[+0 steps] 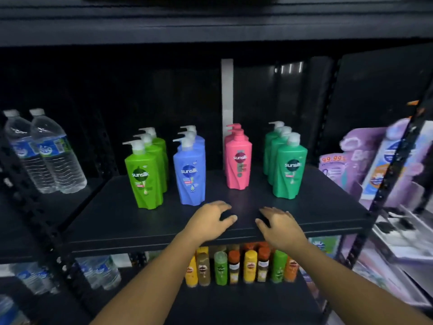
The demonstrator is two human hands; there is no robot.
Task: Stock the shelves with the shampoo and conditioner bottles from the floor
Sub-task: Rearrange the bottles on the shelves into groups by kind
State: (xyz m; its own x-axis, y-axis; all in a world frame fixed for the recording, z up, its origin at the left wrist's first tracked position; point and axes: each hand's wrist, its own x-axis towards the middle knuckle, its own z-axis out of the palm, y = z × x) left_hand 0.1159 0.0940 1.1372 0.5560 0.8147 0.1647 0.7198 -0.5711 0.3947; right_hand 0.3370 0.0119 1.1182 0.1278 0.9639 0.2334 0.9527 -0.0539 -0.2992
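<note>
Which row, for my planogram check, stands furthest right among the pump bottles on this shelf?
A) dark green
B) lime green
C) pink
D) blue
A: the dark green bottles stand rightmost, past the pink bottles, blue bottles and lime green bottles.

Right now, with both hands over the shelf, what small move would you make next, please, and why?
Probably draw both back and reach down for another bottle: the left hand and right hand hold nothing, and the shelf has bare room before the pink bottles.
</note>
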